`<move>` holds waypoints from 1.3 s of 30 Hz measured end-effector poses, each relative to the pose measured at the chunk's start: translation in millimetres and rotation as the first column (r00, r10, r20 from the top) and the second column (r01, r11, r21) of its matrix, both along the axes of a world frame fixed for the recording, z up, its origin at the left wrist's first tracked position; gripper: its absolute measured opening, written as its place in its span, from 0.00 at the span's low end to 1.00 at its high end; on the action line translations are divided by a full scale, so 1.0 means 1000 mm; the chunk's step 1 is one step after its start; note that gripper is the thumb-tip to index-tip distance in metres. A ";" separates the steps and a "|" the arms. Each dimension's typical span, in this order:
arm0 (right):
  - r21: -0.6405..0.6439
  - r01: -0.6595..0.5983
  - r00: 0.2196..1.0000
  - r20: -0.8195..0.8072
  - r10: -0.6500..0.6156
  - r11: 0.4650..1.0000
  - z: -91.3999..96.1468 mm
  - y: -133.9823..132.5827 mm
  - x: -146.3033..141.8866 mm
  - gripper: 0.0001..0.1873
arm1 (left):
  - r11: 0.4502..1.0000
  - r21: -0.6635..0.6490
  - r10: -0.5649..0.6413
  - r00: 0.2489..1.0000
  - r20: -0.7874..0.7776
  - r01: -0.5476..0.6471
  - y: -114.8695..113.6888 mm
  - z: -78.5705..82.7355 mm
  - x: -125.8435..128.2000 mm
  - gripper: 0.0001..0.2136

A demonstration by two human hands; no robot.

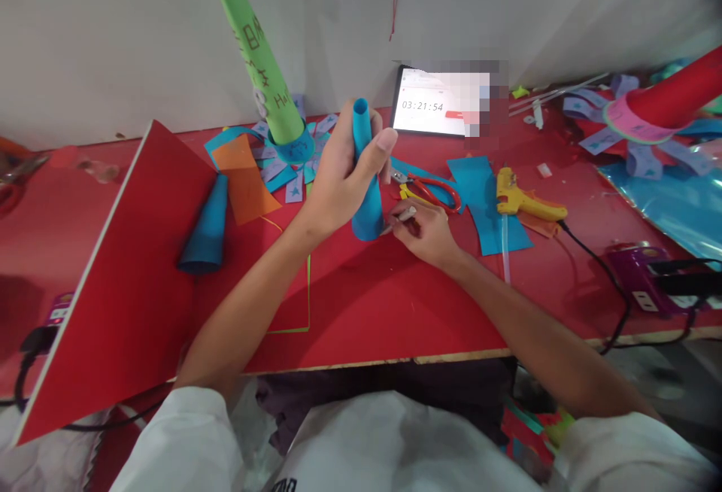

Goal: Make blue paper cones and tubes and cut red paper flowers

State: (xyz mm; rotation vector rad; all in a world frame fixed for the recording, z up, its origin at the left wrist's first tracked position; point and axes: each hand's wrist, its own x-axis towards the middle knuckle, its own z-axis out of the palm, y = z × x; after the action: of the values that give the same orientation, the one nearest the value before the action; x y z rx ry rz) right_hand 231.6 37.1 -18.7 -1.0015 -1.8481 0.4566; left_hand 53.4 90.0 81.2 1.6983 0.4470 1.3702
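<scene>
A narrow blue paper cone [369,215] stands upright with its wide end low over the red table. My left hand [341,180] is wrapped round its upper part, thumb across the front. My right hand [433,236] is closed in a pinch on a slim pen-like stick [407,214] with a pale end. The tip of that stick is close to the cone's lower right edge; whether it touches cannot be made out. Beyond my right hand lie red-handled pliers [432,192]. Blue paper pieces [483,206] lie to the right.
A yellow glue gun [527,202] with its cord lies at right, near a purple power strip [637,277]. A red divider board [129,274] rises at left beside another blue cone [208,232]. A green paper tower [265,78] and a tablet [432,104] stand behind.
</scene>
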 end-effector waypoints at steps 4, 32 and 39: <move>0.059 -0.040 0.999 0.014 0.039 0.997 0.001 -0.002 -0.001 0.06 | 1.000 0.000 -0.004 1.000 -0.003 0.004 -0.001 0.000 0.000 0.17; 0.148 -0.259 0.911 0.365 0.191 0.954 -0.008 -0.015 -0.010 0.09 | 0.999 0.037 0.004 1.000 0.003 -0.004 0.001 -0.001 0.001 0.17; 0.117 -0.279 0.902 0.371 0.219 0.953 -0.008 -0.015 -0.009 0.08 | 0.999 0.006 0.051 0.998 -0.044 -0.051 0.000 0.000 0.001 0.20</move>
State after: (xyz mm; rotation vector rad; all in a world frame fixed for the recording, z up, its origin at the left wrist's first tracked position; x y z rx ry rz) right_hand 222.8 22.2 -26.8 -0.7688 -2.3160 0.2738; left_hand 54.1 90.1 81.2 1.7344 0.5154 1.3735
